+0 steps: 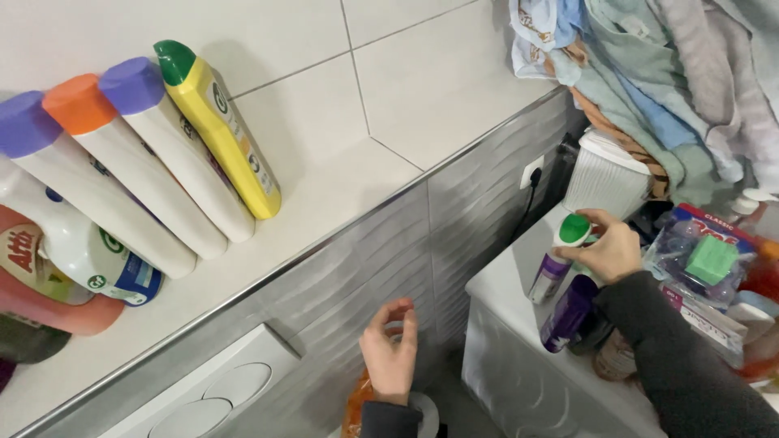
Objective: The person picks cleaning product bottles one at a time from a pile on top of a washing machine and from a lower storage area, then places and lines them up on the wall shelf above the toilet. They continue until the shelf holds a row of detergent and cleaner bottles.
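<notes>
- While the right hand (pixel 610 250) grips the green cap of a white spray bottle (pixel 560 261), that bottle stands on a white cabinet (pixel 503 300) just beneath its fingers.
- A dark purple bottle (pixel 568 312) stands just below that hand.
- The left hand (pixel 391 350) hangs empty, fingers loosely curled, well apart from the bottle, before the grey tiled wall (pixel 406 251).

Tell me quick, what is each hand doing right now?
Left hand: fingers loosely curled, holding nothing, in front of the grey wall panel.
Right hand: fingers closed around the green-capped white bottle on the white cabinet top.
</notes>
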